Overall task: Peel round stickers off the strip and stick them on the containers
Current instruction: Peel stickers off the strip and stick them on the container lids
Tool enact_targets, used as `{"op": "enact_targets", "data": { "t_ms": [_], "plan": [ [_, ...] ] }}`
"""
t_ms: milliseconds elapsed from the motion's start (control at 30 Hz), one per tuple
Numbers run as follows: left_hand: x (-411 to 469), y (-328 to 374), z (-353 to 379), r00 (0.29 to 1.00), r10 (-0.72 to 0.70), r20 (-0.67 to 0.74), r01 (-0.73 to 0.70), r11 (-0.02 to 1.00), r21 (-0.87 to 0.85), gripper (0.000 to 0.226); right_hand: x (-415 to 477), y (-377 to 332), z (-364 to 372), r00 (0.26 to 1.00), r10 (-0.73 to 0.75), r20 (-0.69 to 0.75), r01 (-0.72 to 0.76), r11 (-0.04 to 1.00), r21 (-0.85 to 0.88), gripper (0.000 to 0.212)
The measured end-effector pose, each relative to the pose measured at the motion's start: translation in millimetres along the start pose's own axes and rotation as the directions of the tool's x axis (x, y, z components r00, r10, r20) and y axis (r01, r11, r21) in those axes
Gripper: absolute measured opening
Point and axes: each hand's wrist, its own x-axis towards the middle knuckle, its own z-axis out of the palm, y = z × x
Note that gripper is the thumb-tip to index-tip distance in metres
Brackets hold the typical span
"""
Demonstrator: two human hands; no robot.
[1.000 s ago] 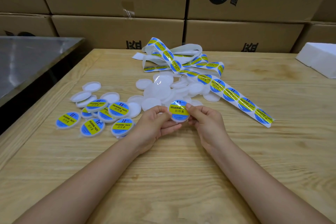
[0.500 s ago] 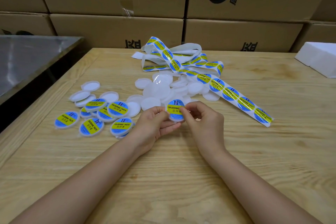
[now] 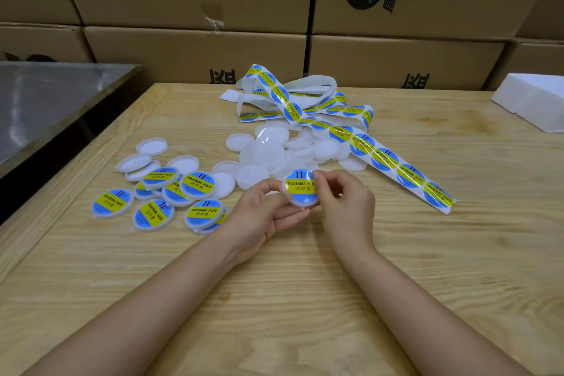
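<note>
A small round white container [image 3: 302,201] is held upright between both hands at the table's middle. My left hand [image 3: 262,210] cups it from below and left. My right hand [image 3: 343,201] pinches the blue-and-yellow round sticker [image 3: 298,185] by its right edge, pressing it onto the container's upper face. The sticker strip [image 3: 393,160] runs from a tangled heap at the back to the right of my hands. Plain white containers [image 3: 268,156] lie piled just behind my hands. Several labelled containers [image 3: 180,195] lie to the left.
The wooden table [image 3: 305,284] carries everything. A steel-topped table [image 3: 52,101] stands to the left across a dark gap. Stacked cardboard boxes [image 3: 195,52] wall the back. A white foam block [image 3: 531,104] rests at the far right edge.
The sticker has shifted up on the container, leaving its lower white part bare. My right fingers moved to the sticker's upper right edge. My left hand holds still.
</note>
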Motion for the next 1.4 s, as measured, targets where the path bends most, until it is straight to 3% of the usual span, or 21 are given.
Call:
{"op": "enact_targets", "data": {
  "t_ms": [200,433,633,867,1000,1233,1300,1400],
  "plan": [
    [-6.0,-13.7,9.7,0.988,0.139,0.061,-0.148,0.972,0.181,0.009,3.8,-0.1,-1.2,0.983,0.168,-0.074,-0.158,0.98,0.118,0.022],
    [-6.2,-10.1,5.7,0.979,0.192,0.075,-0.202,0.966,0.163,0.013,-3.5,-1.2,4.8,0.979,0.176,0.099,-0.184,0.98,0.079,0.037],
    [-3.8,-2.2,-2.7,0.991,0.13,0.007,-0.13,0.991,0.042,0.013,0.6,3.5,-3.9,0.97,0.038,0.238,-0.067,0.991,0.114,0.034],
    [-2.4,1.6,-2.9,1.0,0.029,-0.007,-0.029,0.999,-0.026,0.02,1.0,10.3,-12.8,0.985,-0.084,0.154,0.072,0.994,0.084,0.015],
    [-2.4,-3.0,0.1,0.999,0.047,-0.018,-0.045,0.997,0.069,0.016,-4.1,10.4,-9.9,0.95,-0.293,0.11,0.301,0.951,-0.071,0.009],
    [-1.9,0.7,1.3,0.998,0.003,-0.055,0.0,0.999,0.046,0.02,-3.8,4.9,-12.6,0.957,-0.252,0.146,0.263,0.963,-0.061,0.004],
    [-2.0,3.3,1.8,0.995,0.032,-0.093,-0.025,0.997,0.069,0.019,-6.6,3.8,-13.9,0.943,-0.248,0.223,0.259,0.966,-0.021,0.028],
    [-0.9,7.7,0.9,0.965,0.123,-0.23,-0.094,0.987,0.131,0.016,-10.0,3.5,-17.5,0.906,-0.194,0.376,0.213,0.977,-0.009,0.085]
  ]
}}
